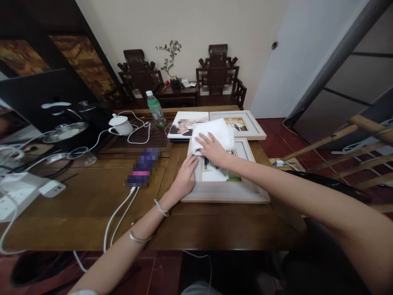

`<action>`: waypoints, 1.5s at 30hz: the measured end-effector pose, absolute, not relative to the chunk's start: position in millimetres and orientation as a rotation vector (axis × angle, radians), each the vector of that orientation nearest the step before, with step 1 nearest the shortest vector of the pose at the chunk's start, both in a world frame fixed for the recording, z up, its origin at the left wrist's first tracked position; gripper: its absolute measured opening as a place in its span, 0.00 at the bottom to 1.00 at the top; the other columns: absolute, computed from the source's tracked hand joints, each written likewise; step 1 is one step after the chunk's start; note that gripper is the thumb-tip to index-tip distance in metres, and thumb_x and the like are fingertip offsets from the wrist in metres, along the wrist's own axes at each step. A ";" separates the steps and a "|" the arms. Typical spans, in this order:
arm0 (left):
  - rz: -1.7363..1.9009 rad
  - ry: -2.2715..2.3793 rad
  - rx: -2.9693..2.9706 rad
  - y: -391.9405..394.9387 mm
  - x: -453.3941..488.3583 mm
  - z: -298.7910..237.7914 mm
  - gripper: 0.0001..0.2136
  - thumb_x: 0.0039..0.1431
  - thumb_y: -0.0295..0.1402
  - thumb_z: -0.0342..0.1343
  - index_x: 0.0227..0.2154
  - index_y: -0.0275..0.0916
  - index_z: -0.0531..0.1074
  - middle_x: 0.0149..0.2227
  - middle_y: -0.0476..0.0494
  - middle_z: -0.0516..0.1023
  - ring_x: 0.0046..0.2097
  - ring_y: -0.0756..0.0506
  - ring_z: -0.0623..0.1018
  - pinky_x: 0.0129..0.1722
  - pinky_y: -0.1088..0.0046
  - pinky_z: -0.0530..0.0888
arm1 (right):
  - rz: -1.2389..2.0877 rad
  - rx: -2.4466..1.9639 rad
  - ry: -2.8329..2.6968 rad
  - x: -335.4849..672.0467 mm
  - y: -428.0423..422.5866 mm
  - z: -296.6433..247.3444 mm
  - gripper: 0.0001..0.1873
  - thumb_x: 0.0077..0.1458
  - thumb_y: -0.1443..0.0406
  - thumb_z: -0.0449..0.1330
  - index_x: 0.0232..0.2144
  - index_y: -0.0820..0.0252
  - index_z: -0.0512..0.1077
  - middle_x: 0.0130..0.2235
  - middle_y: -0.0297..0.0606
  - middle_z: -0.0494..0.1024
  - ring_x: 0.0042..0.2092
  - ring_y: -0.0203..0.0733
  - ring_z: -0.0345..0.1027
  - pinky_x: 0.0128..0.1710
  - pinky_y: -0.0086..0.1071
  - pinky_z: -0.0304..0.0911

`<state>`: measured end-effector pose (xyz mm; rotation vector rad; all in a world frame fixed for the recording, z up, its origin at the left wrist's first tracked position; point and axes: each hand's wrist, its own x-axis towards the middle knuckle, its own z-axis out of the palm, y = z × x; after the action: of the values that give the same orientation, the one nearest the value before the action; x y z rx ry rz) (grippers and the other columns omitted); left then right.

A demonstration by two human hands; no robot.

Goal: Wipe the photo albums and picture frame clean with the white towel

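Observation:
A pale wooden picture frame [225, 197] lies flat on the table, with a framed photo showing in its middle. Over its upper left part is a folded white cloth [211, 128]. My right hand [211, 148] presses on this cloth, fingers spread over it and the palm partly covering the picture. At the frame's left side, my left hand [186, 176] grips the edge, its fingertips close to the cloth's lower corner. Behind lie a second pale frame [258, 128] and a white photo panel [186, 116], both partly covered by the cloth.
Left of the frame lies a phone [143, 168] with white cables plugged in. A green-labelled bottle [156, 110] and a lidded white cup [120, 124] stand farther back. A white power strip [15, 196] sits far left. Wooden chair bars [325, 137] stand at right.

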<state>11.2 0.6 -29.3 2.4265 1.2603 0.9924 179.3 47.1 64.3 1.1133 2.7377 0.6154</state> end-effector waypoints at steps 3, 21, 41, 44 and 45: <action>1.010 1.247 2.433 -0.4 11.6 -30.9 0.27 0.54 0.17 0.42 0.57 0.34 0.65 0.61 0.35 0.64 0.66 0.38 0.56 0.64 0.48 0.56 | 0.569 1.199 2.693 184.2 52.8 61.4 0.18 0.60 0.71 0.50 0.48 0.62 0.74 0.66 0.44 0.54 0.66 0.55 0.43 0.61 0.53 0.44; 1.066 1.273 2.370 -2.3 13.3 -31.6 0.25 0.55 0.19 0.43 0.56 0.34 0.67 0.60 0.36 0.66 0.65 0.39 0.58 0.64 0.49 0.57 | 0.579 1.304 2.538 310.3 -28.3 69.7 0.15 0.52 0.77 0.54 0.37 0.65 0.79 0.60 0.51 0.64 0.61 0.57 0.56 0.56 0.50 0.56; 1.034 1.249 2.408 -0.9 11.2 -31.6 0.24 0.56 0.19 0.43 0.56 0.33 0.66 0.61 0.35 0.65 0.66 0.38 0.57 0.64 0.49 0.57 | 0.161 1.276 2.700 262.3 -48.6 74.7 0.30 0.45 0.80 0.55 0.52 0.67 0.70 0.64 0.52 0.56 0.64 0.56 0.49 0.60 0.48 0.53; 1.028 1.252 2.395 0.0 11.0 -32.1 0.25 0.55 0.19 0.43 0.56 0.34 0.66 0.61 0.36 0.65 0.66 0.38 0.57 0.64 0.49 0.57 | 0.445 1.419 2.737 268.8 -6.8 76.0 0.31 0.48 0.82 0.51 0.54 0.61 0.69 0.66 0.47 0.52 0.66 0.58 0.44 0.61 0.51 0.50; 1.031 1.254 2.393 0.1 10.9 -32.2 0.25 0.55 0.19 0.43 0.56 0.35 0.66 0.61 0.36 0.65 0.66 0.39 0.57 0.64 0.49 0.56 | 0.518 1.446 2.733 269.5 4.3 76.2 0.30 0.50 0.82 0.50 0.54 0.61 0.69 0.66 0.47 0.53 0.66 0.58 0.43 0.61 0.52 0.49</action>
<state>10.9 0.1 -32.2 2.3931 1.2538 1.0309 269.5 4.3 76.2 1.4457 2.7331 0.5177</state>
